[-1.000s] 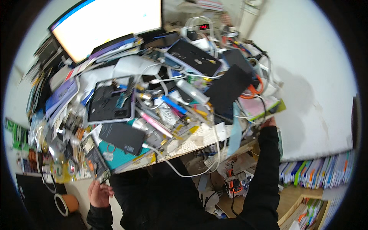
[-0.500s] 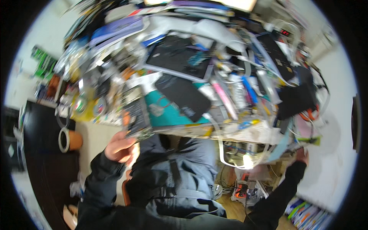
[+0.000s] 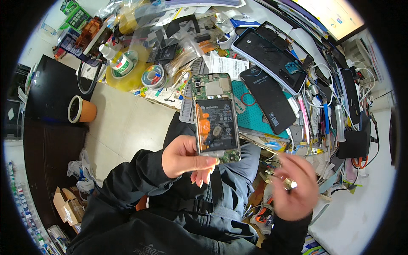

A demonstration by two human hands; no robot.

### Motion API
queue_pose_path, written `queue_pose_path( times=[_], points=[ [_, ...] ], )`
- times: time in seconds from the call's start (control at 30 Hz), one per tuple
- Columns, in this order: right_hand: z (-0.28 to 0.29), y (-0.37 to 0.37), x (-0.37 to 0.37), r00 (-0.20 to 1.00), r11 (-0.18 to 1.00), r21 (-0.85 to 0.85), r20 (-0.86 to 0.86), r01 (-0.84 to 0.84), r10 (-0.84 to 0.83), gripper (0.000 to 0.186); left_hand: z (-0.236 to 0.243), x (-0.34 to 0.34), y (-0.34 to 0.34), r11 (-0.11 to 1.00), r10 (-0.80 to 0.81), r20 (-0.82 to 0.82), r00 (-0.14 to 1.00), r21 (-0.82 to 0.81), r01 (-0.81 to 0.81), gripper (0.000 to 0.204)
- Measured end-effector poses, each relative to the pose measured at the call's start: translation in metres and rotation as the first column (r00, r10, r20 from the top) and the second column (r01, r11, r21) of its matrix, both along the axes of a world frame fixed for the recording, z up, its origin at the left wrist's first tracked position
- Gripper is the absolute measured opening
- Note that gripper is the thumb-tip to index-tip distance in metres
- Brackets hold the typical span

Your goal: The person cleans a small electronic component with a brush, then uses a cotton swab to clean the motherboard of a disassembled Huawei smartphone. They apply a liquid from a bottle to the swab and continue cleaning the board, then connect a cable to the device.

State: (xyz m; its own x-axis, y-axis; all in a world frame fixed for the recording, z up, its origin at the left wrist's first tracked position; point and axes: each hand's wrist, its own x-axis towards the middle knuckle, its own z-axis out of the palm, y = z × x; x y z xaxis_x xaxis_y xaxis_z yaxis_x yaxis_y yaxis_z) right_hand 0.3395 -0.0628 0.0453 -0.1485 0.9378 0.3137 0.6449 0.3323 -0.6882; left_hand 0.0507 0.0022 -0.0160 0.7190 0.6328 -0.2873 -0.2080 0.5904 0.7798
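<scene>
My left hand (image 3: pixel 185 159) grips an opened smartphone (image 3: pixel 205 102) by its lower end, thumb across the bottom edge. The phone's back is off, so a black battery (image 3: pixel 223 125), an orange flex strip and green circuit boards show. My right hand (image 3: pixel 299 189) hangs over the right side of my lap, slightly blurred. Its thumb and fingers are curved apart, and I see nothing held in them. Just beyond the phone, a black phone-shaped panel (image 3: pixel 270 100) rests partly on a teal mat (image 3: pixel 255 122). A razor blade (image 3: pixel 240 106) lies on that mat.
A framed black panel (image 3: pixel 272 59) lies farther back. Solder spool (image 3: pixel 153 75) and spray bottle (image 3: pixel 117 59) stand at the left. Pens, a syringe (image 3: pixel 340 123) and cables crowd the right. A monitor (image 3: pixel 335 17) glows at the back right; an orange bin (image 3: pixel 85 109) stands left.
My left hand has brought the phone right, in front of my lap, and turned it upright to view. My right hand has come in from the desk's right end. The view has swung left.
</scene>
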Motion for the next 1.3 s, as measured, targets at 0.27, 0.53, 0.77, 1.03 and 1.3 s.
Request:
queue_pose_path(
  times=[0.27,0.53,0.77,1.03,1.3],
  points=[
    [0.003,0.083,-0.079,0.904,0.901,-0.183,0.102,-0.393,0.415,0.034,0.002,-0.018,-0.022,0.999,-0.04,-0.039,0.998,-0.039,0.038,0.017],
    [-0.018,0.084,-0.096,0.907,0.871,-0.263,-0.045,-0.416,0.419,0.019,-0.015,-0.037,-0.021,0.993,-0.071,-0.043,0.997,-0.102,0.066,0.016],
    [0.004,0.121,-0.087,0.995,0.992,-0.101,0.065,-0.07,0.077,0.014,-0.024,-0.053,-0.01,0.998,-0.046,0.047,0.998,-0.045,0.048,0.012],
    [-0.021,0.159,-0.084,0.972,0.992,0.039,0.2,0.116,-0.122,0.015,-0.002,-0.038,0.015,0.993,-0.071,0.095,0.993,0.096,0.062,0.008],
    [0.002,0.015,-0.088,0.563,0.897,-0.442,-0.738,0.014,-0.372,0.073,-0.002,-0.021,0.043,0.919,-0.394,0.099,0.914,0.027,0.393,0.013]
  ],
)
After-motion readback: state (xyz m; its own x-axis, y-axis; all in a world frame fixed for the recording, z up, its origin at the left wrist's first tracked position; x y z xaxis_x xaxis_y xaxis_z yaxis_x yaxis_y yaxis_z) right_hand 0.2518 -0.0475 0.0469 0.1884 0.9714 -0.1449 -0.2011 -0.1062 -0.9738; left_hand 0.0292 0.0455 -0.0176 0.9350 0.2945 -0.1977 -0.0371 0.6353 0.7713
